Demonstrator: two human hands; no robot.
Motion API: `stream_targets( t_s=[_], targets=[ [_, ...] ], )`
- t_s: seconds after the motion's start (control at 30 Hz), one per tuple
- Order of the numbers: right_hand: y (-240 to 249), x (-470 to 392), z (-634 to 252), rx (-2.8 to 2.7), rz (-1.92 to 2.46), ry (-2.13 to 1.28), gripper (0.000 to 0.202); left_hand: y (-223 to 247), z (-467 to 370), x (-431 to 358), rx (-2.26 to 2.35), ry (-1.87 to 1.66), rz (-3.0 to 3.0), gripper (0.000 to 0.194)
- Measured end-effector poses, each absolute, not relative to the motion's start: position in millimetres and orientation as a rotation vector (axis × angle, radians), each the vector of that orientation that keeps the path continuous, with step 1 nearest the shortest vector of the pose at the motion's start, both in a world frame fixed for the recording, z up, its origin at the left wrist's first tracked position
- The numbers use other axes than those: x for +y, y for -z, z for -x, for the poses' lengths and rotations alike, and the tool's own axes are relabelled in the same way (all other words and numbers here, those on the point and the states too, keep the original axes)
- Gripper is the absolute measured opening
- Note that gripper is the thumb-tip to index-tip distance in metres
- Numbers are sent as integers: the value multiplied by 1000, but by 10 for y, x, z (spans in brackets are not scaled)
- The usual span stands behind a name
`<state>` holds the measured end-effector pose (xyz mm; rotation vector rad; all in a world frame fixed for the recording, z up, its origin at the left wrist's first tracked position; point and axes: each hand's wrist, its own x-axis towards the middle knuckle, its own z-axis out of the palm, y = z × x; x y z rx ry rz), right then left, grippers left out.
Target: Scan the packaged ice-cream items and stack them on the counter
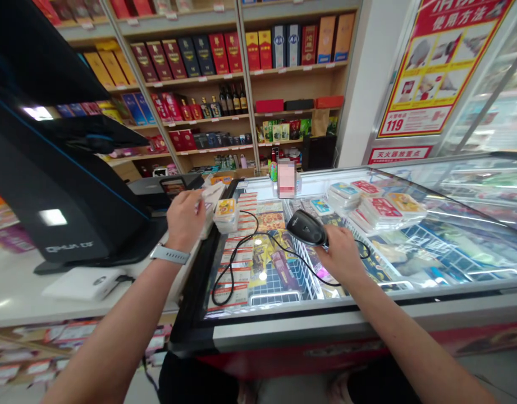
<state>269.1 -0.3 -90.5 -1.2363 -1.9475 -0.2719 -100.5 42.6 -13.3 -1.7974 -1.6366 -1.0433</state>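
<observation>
My right hand (341, 253) is wrapped round the handle of a black barcode scanner (306, 227), held over the glass top of a chest freezer (279, 314). A black cable (230, 272) loops across the glass. My left hand (186, 220), with a grey watch band at the wrist, is at the freezer's left edge with its fingers curled. White packs (208, 216) lie right beside those fingers; what the fingers hold, if anything, is hidden. Just right of them stands a small clear tub with a yellow label (225, 215).
Stacks of flat labelled packs (384, 210) lie on the glass at right. A black checkout terminal (73, 185) and a white box (87, 283) stand on the left counter (14, 306). Shelves of boxed bottles (191, 56) line the back wall.
</observation>
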Motion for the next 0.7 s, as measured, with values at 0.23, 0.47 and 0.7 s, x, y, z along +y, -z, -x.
stream_targets(
  t_s=[0.23,0.47,0.7],
  targets=[
    [912,2,-2690,-1947,1222,274,16,308,1472,352,-1621,715,1749,37],
    [904,-9,-2679,-1943,1253,230,18,370,1374,303,-1643,603,1870,41],
    [877,-36,-2670,-1930,1238,211,18,353,524,339,-1462,725,2138,35]
  ],
)
